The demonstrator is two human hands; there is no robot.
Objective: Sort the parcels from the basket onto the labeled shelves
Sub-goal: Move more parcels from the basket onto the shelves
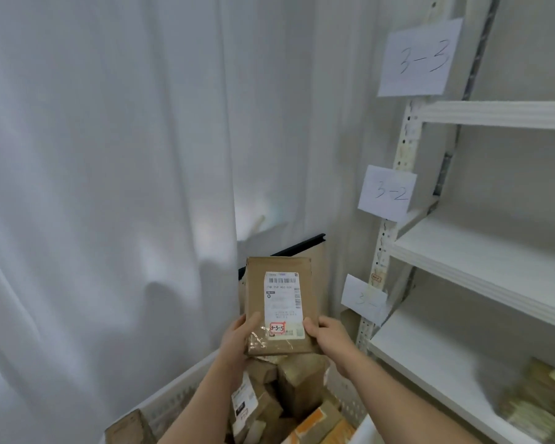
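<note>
- Head view: a flat brown paper mailer with a white shipping label [278, 304] is held upright above the white perforated basket of brown parcels [173, 402], left of the white metal shelving unit [481, 257].
- The left hand [237, 336] grips the mailer's lower left edge, thumb on its face; the right hand [326, 334] grips the lower right corner the same way.
- A red-boxed mark on the label reads 3-3-5; the handwritten paper tag "3-3" [420, 59] hangs on the post above the tag "3-2" [387, 193].
- The mailer looks light and thin, likely to flex rather than break; its paper face should not slip.
- Holding it by both side edges seems steadiest.
</note>
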